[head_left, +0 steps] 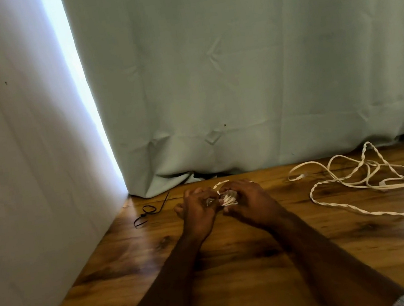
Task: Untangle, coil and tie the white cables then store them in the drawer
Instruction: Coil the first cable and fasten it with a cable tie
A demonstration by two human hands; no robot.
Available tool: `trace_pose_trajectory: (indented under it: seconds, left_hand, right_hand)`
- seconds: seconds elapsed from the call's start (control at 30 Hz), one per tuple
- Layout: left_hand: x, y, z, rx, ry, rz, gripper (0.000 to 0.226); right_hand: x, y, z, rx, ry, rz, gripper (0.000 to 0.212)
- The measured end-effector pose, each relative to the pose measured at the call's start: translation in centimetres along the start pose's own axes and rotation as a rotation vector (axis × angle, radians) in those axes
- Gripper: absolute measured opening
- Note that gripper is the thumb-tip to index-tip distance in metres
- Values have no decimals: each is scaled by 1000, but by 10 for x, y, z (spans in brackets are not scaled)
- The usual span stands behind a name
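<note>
Both hands, left hand (196, 209) and right hand (248, 203), had a tight grip on the small coiled white cable bundle (228, 198), so loosening up would probably spring it apart.

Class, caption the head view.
Both hands grip a coiled white cable; another white cable sprawls loose nearby.

- Single view only, head-worn, wide-angle; no second view, so nothing overlaps.
- Looks forward and down over the wooden desk (238, 265) from the person's own seat.
- Both forearms enter from the bottom edge; left hand (198, 212) and right hand (249, 204) sit just below frame centre, at arm's length.
- Upper two thirds filled by a green curtain (235, 69) straight ahead, close behind the desk's far edge.
- White wall (12, 155) fills the left side; edges bend from lens distortion.
</note>
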State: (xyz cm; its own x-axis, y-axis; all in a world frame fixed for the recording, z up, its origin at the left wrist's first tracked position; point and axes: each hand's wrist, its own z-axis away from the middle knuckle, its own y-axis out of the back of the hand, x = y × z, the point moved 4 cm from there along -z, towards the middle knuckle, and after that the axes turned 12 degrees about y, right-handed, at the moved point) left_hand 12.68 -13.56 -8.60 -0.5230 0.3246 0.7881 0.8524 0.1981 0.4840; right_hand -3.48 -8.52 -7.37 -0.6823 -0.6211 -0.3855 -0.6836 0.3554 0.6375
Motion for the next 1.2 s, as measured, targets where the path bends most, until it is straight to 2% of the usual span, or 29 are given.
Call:
trace_pose_trajectory:
  seconds: [0.2,0.33,0.5,0.67,0.77,0.87,0.93,1.03,1.2]
  left_hand:
    - [1,2,6,-62,-32,-77,7]
    - [-2,10,13,-87,-61,-91,14]
    - [-5,29,27,-76,-74,-142,32]
    - [-36,61,34,-140,-82,-91,19]
    - [-56,112,41,-43,6,-15,26]
    - [-92,181,44,207,163,126,15]
    - [-114,209,45,319,243,245,11]
    - [-117,212,45,334,297,234,11]
    - [-115,200,38,267,276,123,17]
  right_hand:
    - [-5,-6,0,-55,-127,59,22]
    - [-9,-8,-1,-106,-156,136,24]
    - [-28,-20,-1,-179,-37,179,25]
    - [-55,-37,-3,-208,39,199,27]
    - [-70,-50,-3,-276,48,228,31]
    - [-88,-57,-3,-304,109,227,32]
    - [-103,-62,-4,-307,169,225,32]
    - [-124,-75,-9,-310,259,168,32]
    - [-156,-119,-24,-346,386,160,32]
